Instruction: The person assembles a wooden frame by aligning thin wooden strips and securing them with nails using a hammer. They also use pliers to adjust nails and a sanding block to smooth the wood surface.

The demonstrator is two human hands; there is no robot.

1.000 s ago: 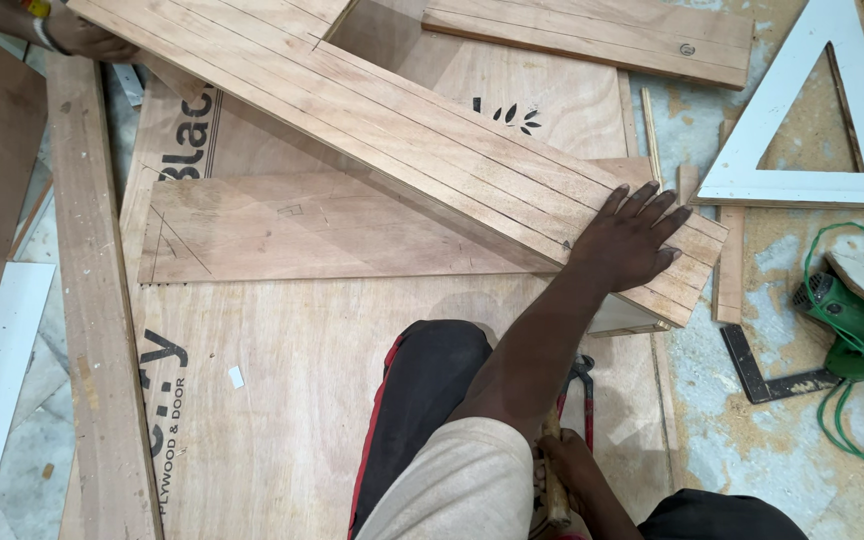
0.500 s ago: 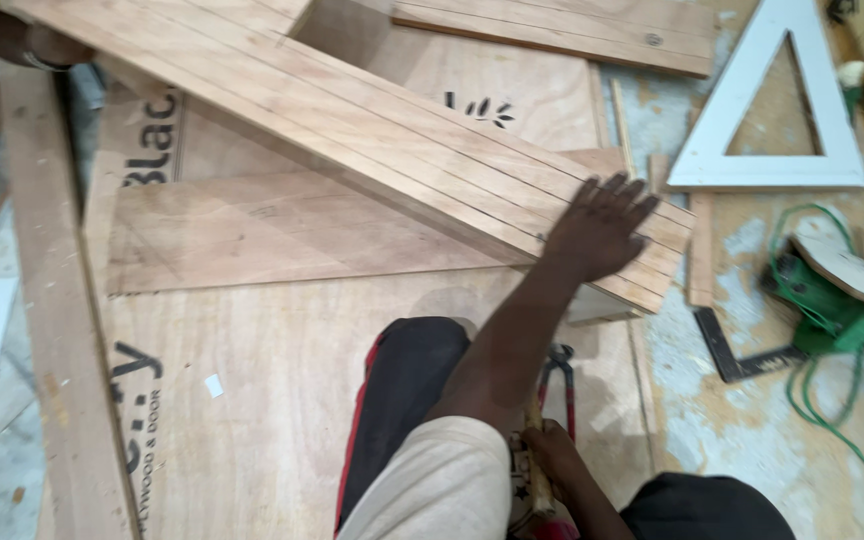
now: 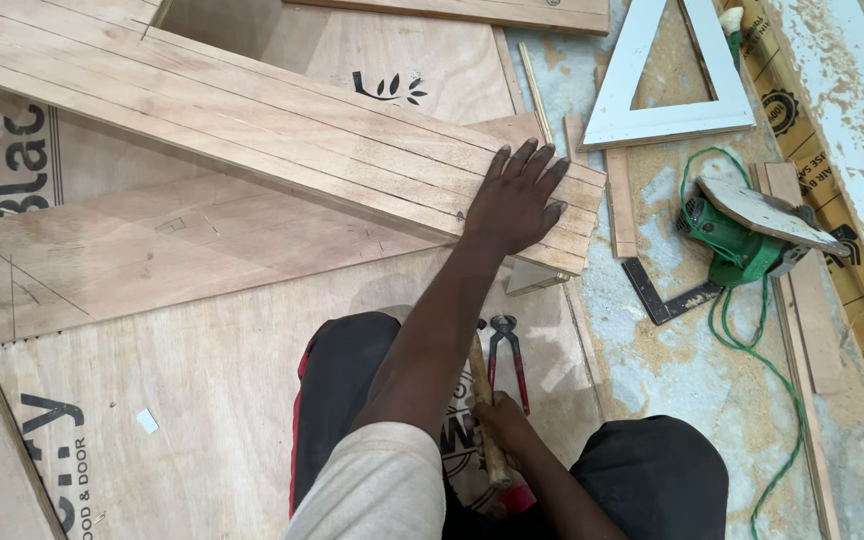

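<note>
My left hand point(image 3: 517, 200) lies flat, fingers spread, on the near end of a set of long wooden strips point(image 3: 252, 130) laid side by side and running diagonally to the upper left. Those strips rest on a tapered plywood piece point(image 3: 172, 250). Between my knees, my right hand point(image 3: 502, 425) grips the wooden handle of a hammer point(image 3: 479, 375). Red-handled pincers point(image 3: 507, 350) lie just beside the hammer on the big plywood sheet point(image 3: 202, 400).
A green power saw point(image 3: 742, 235) with a green cable point(image 3: 752, 340) sits on the dusty floor at right. Near it lie a black try square point(image 3: 662, 295), a white triangular frame point(image 3: 667, 70) and thin wooden battens point(image 3: 620, 200). Another board point(image 3: 472, 10) lies at the top.
The view has shifted right, so the strips sit further left in frame. My left hand stays pressed on the strips' end. My right hand stays low by the hammer.
</note>
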